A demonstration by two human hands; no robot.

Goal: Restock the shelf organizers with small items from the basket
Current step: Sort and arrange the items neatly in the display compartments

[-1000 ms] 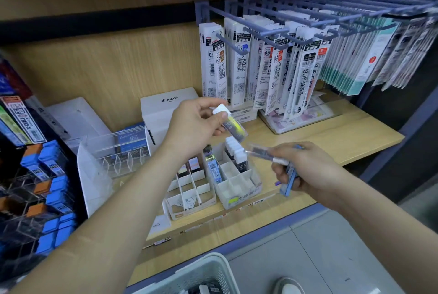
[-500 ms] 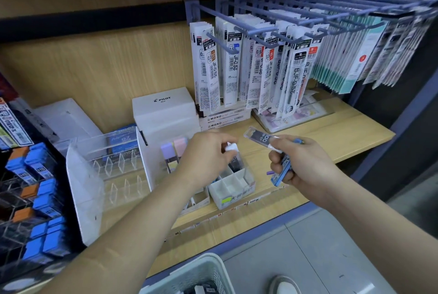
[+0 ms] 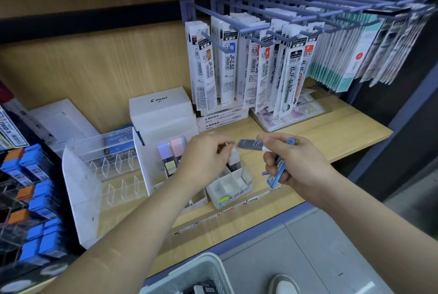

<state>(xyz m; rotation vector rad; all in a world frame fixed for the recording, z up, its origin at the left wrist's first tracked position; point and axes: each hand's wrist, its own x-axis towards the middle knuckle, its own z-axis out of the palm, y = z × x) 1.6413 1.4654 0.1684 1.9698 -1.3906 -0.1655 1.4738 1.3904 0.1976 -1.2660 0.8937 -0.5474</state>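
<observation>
Your right hand (image 3: 294, 163) gripping several lead cases (image 3: 276, 174) above the shelf's (image 3: 331, 137) near edge, your left hand (image 3: 206, 158) loosely curled, empty, just left of them over the white organizer (image 3: 233, 189), basket (image 3: 201, 272) nearest, below.

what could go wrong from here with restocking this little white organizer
The right hand grips several cases, a dark case pinched at its end and blue cases lower down; one could slip when the left hand takes one.
The white organizer sits near the front edge of the shelf; a bump from the left hand might shove it off.
</observation>
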